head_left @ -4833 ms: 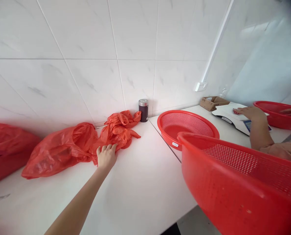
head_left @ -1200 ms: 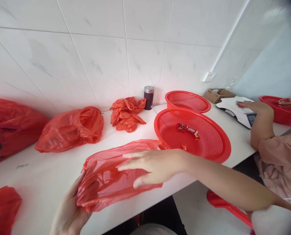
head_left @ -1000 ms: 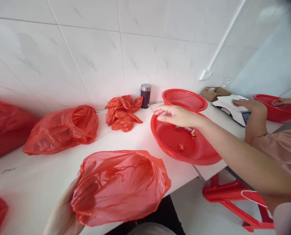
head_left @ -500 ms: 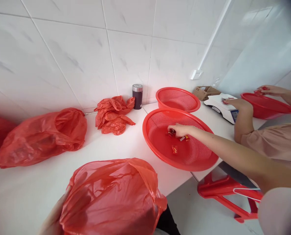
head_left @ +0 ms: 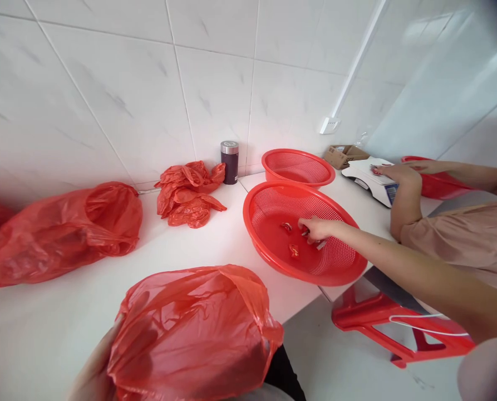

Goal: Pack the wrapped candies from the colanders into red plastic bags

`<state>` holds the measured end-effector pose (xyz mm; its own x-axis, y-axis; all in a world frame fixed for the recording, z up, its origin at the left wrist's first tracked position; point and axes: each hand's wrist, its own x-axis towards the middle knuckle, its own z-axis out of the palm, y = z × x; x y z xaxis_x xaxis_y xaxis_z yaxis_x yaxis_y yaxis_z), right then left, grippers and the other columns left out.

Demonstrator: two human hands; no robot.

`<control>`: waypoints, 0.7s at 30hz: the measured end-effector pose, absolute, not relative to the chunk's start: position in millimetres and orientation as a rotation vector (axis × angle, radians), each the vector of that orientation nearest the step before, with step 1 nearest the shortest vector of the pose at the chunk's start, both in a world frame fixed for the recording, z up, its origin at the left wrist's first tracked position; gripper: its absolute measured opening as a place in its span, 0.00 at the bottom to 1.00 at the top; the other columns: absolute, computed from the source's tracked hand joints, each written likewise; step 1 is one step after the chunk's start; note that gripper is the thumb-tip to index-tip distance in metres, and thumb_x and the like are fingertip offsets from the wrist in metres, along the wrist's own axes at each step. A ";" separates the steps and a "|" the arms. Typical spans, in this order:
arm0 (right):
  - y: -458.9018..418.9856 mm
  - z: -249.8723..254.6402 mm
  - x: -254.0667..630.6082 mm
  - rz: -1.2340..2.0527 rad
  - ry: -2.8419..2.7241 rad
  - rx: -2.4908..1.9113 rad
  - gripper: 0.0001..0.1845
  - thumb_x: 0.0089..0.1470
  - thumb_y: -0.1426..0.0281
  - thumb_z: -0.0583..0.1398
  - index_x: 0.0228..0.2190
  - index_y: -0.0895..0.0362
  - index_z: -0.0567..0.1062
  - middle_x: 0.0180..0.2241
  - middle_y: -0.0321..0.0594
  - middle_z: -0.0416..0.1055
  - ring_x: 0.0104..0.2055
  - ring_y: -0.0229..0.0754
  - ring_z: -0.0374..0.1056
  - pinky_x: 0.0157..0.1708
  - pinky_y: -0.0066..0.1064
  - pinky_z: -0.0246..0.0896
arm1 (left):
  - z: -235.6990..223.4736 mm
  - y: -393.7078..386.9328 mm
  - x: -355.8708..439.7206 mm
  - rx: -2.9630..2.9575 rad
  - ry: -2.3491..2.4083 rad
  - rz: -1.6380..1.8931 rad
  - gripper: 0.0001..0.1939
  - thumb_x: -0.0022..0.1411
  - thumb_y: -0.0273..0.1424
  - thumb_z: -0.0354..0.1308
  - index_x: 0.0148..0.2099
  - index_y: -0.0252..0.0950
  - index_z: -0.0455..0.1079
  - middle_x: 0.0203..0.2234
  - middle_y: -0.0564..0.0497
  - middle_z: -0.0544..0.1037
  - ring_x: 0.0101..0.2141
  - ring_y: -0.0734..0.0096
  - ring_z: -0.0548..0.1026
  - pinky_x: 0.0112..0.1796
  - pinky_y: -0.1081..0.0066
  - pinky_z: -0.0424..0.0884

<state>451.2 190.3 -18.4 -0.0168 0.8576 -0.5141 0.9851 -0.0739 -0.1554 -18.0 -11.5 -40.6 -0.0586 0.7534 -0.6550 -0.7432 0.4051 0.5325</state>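
My left hand [head_left: 100,356] grips the left side of a red plastic bag [head_left: 190,334]; some of its fingers show dimly through the film. The bag's mouth is spread wide near the table's front edge. Inside a large red perforated basket [head_left: 265,250], my right hand [head_left: 317,228] has its fingers pinched on a small wrapped sweet [head_left: 305,232], partly hidden by the fingers. A red-and-yellow wrapped sweet [head_left: 294,250] and a darker red one [head_left: 286,226] lie on the basket's floor close by.
Filled red bag [head_left: 64,234] at left; crumpled red bags [head_left: 190,195] and a dark flask [head_left: 230,164] by the wall. Behind stand a second basket [head_left: 298,167], a cardboard box [head_left: 344,156] and a white scale [head_left: 367,175]. A co-worker's hand [head_left: 394,171] is over the scale; a red stool [head_left: 394,328] stands below.
My right hand has moved a little rightward in the basket, leaving a dark red sweet behind. My left hand keeps the bag. The co-worker's far hand has come down and closer to the scale.
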 end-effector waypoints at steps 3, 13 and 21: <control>185.6 -29.7 447.8 -0.737 1.954 2.023 0.20 0.40 0.79 0.64 0.38 0.57 0.69 0.41 0.46 0.64 0.25 0.34 0.62 0.23 0.26 0.54 | -40.0 -14.0 -18.1 0.012 1.066 1.235 0.20 0.60 0.29 0.58 0.55 0.45 0.70 0.30 0.51 0.82 0.31 0.64 0.80 0.29 0.71 0.79; 185.0 27.3 416.5 -1.049 2.255 2.120 0.13 0.46 0.78 0.59 0.32 0.56 0.60 0.29 0.33 0.63 0.27 0.31 0.63 0.23 0.21 0.56 | -17.1 -13.9 -3.1 0.012 1.067 1.379 0.17 0.68 0.26 0.45 0.47 0.37 0.75 0.31 0.48 0.82 0.24 0.70 0.79 0.27 0.74 0.79; 73.8 105.0 253.3 -1.628 2.824 0.967 0.10 0.53 0.72 0.63 0.37 0.51 0.67 0.33 0.31 0.69 0.31 0.33 0.67 0.30 0.24 0.65 | 13.3 1.3 39.0 -0.117 1.004 1.432 0.20 0.70 0.26 0.40 0.43 0.33 0.75 0.29 0.47 0.82 0.26 0.72 0.80 0.34 0.75 0.78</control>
